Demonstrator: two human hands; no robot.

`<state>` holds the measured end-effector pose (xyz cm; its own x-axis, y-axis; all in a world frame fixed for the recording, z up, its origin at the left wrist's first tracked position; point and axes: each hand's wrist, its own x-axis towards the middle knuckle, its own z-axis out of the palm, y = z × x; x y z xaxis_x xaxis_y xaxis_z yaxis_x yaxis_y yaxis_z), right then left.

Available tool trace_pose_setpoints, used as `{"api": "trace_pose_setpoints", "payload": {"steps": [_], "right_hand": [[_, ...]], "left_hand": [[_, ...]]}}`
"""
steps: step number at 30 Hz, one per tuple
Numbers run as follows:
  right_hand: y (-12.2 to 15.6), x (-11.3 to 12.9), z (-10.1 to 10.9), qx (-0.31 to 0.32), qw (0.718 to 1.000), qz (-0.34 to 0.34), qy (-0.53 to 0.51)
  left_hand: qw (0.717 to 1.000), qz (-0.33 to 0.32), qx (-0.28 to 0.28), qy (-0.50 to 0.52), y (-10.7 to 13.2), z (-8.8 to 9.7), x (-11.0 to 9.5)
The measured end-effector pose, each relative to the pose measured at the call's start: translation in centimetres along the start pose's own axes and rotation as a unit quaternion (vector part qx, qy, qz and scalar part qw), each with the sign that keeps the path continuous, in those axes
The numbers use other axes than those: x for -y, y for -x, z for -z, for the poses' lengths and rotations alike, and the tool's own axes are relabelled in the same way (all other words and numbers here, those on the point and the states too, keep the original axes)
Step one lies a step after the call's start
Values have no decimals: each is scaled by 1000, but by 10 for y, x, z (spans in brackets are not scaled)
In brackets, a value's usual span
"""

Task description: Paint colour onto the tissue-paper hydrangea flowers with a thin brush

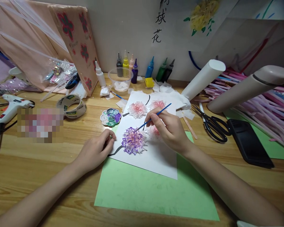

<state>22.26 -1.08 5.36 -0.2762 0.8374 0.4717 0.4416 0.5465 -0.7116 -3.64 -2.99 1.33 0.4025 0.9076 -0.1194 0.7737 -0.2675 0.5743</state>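
My right hand (169,127) pinches a thin blue paintbrush (159,112), its tip on a raised paper flower (133,141) with purple-edged petals. This flower sits on a white sheet (163,160). Pink-tinted flowers (137,109) are on the same sheet above it and beside my right hand, which partly hides them. Black painted stems run from the flowers. Loosely curled, my left hand (97,149) rests at the sheet's left edge with nothing visible in it. A flower-shaped palette (110,117) smeared with purple, green and white paint lies just above it.
Green paper (151,195) lies beneath the sheet. Several paint bottles (134,73) and a clear cup (120,78) stand along the wall. To the left are a tape roll (71,106) and a glue gun (13,107); on the right, scissors (214,124), a phone (249,142) and a bottle (246,88).
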Motion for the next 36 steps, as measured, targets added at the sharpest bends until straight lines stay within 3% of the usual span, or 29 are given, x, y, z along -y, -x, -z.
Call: {"api": "trace_pose_setpoints", "payload": {"steps": [11, 23, 29, 36], "right_hand": [[-1, -1, 3, -10, 999, -28, -16], [-1, 2, 6, 9, 999, 0, 34], [1, 8, 6, -67, 998, 6, 12], [-10, 4, -18, 61, 997, 5, 46]], "left_hand": [[1000, 4, 2, -2, 1, 1, 0], [1000, 4, 1, 0, 0, 1, -1], [1000, 6, -1, -4, 0, 1, -3], [998, 8, -37, 46, -1, -1, 0]]}}
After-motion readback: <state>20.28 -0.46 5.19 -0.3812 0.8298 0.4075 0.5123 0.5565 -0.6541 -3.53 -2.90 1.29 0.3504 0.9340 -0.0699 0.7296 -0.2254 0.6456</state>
